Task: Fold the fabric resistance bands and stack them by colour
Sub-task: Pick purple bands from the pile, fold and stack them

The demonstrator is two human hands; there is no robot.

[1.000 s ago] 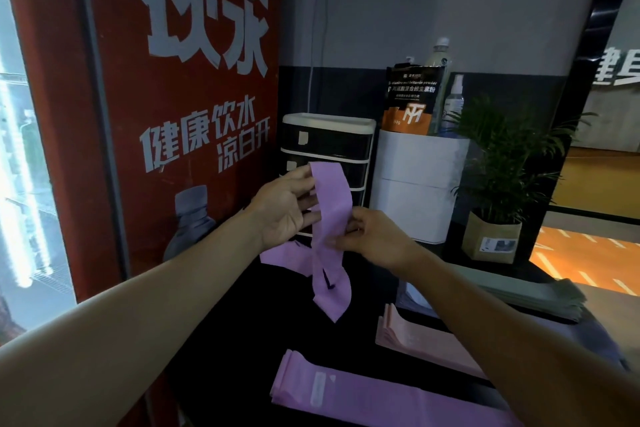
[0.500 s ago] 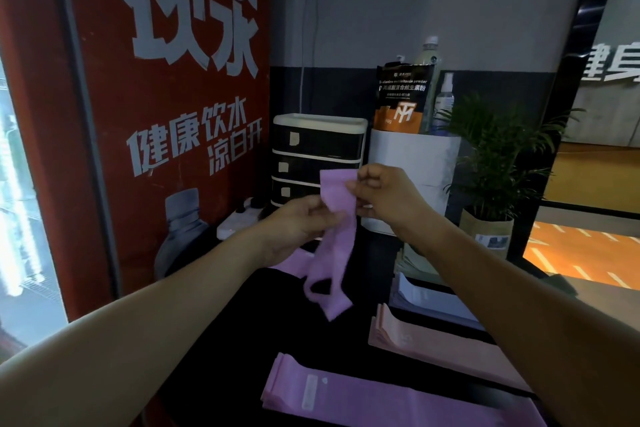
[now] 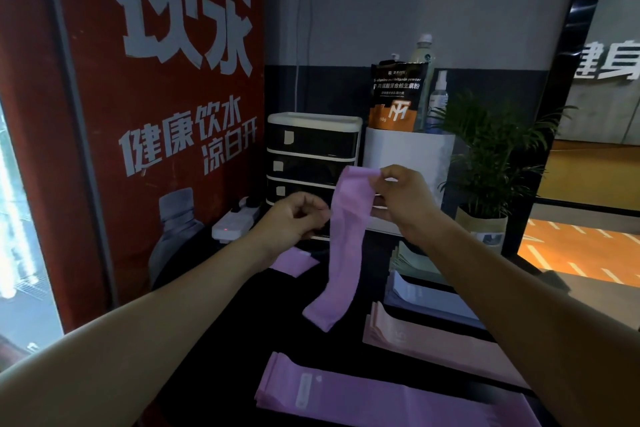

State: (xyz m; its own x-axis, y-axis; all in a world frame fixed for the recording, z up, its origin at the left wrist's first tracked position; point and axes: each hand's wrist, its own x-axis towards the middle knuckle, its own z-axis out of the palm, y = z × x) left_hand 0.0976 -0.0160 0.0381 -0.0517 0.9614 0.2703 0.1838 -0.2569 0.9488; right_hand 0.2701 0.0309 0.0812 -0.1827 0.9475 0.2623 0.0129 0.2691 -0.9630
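Note:
A purple fabric band (image 3: 343,250) hangs lengthwise in the air above a dark table (image 3: 221,340). My right hand (image 3: 398,198) pinches its top end. My left hand (image 3: 294,218) grips the band's left edge lower down. On the table lie a stack of purple bands (image 3: 363,395) at the front, a pink stack (image 3: 422,340) behind it, then a pale lilac stack (image 3: 426,298) and a pale green stack (image 3: 412,256). Another purple band (image 3: 294,262) lies under my left forearm.
A red poster panel (image 3: 156,114) walls the left side. At the back stand a black drawer unit (image 3: 311,156), a white box (image 3: 408,156) with a pouch and bottles, a power strip (image 3: 235,222) and a potted plant (image 3: 491,166).
My right hand has climbed from the band's middle to its top end and lifted it. The band now hangs straighter and longer. My left hand has slipped lower along its edge.

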